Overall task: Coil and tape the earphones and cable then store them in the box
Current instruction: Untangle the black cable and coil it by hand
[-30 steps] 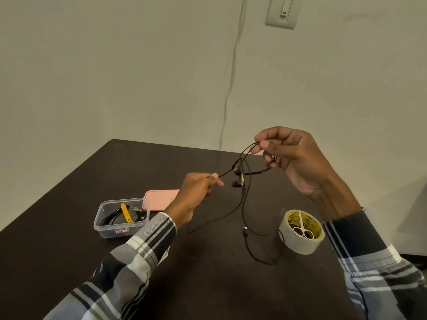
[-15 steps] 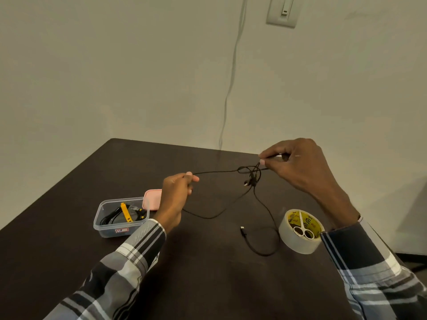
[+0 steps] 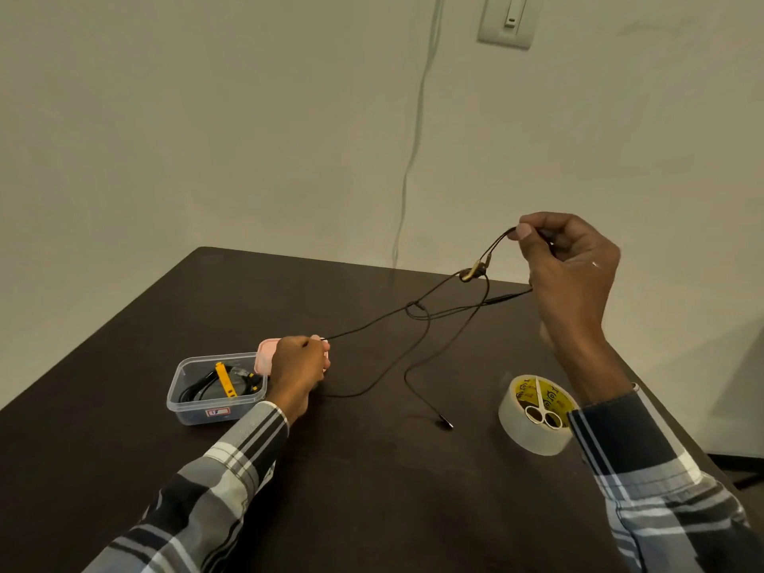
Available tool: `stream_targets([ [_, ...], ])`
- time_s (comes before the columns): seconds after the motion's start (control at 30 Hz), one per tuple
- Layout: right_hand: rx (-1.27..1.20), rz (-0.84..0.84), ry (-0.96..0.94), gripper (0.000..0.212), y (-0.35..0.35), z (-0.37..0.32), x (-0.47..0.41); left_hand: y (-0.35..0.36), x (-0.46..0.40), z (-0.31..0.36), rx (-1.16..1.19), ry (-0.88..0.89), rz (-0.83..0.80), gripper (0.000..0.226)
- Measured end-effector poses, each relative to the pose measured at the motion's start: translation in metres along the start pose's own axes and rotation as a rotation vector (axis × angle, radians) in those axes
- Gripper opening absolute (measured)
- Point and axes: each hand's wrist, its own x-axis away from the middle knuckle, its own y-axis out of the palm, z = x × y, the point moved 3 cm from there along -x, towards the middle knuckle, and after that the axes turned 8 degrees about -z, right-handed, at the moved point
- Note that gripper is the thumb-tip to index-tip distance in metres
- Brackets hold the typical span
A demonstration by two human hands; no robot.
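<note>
Black wired earphones (image 3: pixel 417 310) stretch in the air between my hands above the dark table (image 3: pixel 372 490). My right hand (image 3: pixel 570 262) is raised at the right and pinches the earbud end; a gold-tinted earbud (image 3: pixel 473 272) hangs just below its fingers. My left hand (image 3: pixel 299 366) is lower, near the box, and pinches the cord further along. The slack loops down to the table and the plug (image 3: pixel 444 421) lies there. A clear plastic box (image 3: pixel 215 388) at the left holds a black cable with a yellow tie. A roll of clear tape (image 3: pixel 535 413) stands at the right.
Small white-handled scissors (image 3: pixel 541 411) lie across the tape roll's core. The pink lid (image 3: pixel 264 357) of the box lies behind my left hand, partly hidden. A thin white wire (image 3: pixel 413 159) runs down the wall behind the table, beside a wall switch (image 3: pixel 506 18).
My hands have drawn apart: the right rose and went right with the earbud end, the left dropped towards the box, pulling the cord out longer. The plug end slid left on the table.
</note>
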Motion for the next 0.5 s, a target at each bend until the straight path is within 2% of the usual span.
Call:
stream_targets([
  [0.07,-0.028,-0.071,0.023,0.009,0.005,-0.002,0.002,0.000,-0.004,-0.003,-0.059,0.026,-0.014,0.022],
  [0.13,-0.033,-0.156,0.037,0.008,0.011,-0.004,0.006,0.001,-0.003,0.002,-0.230,0.102,0.007,0.017],
  [0.2,-0.032,-0.214,0.046,0.007,0.016,-0.005,0.008,0.005,0.006,0.014,-0.425,0.267,0.060,0.030],
  [0.23,-0.034,-0.236,0.050,0.007,0.019,-0.006,0.009,0.010,0.014,0.024,-0.438,0.382,0.063,0.035],
  [0.3,-0.034,-0.274,0.055,0.007,0.023,-0.008,0.010,0.021,0.035,0.046,-0.336,0.561,-0.057,0.035],
  [0.43,-0.020,-0.314,0.051,0.006,0.029,-0.009,0.013,0.050,0.076,0.077,-0.150,0.689,-0.479,0.029],
  [0.5,-0.003,-0.322,0.046,0.007,0.028,-0.009,0.014,0.058,0.083,0.082,-0.174,0.733,-0.518,0.022],
])
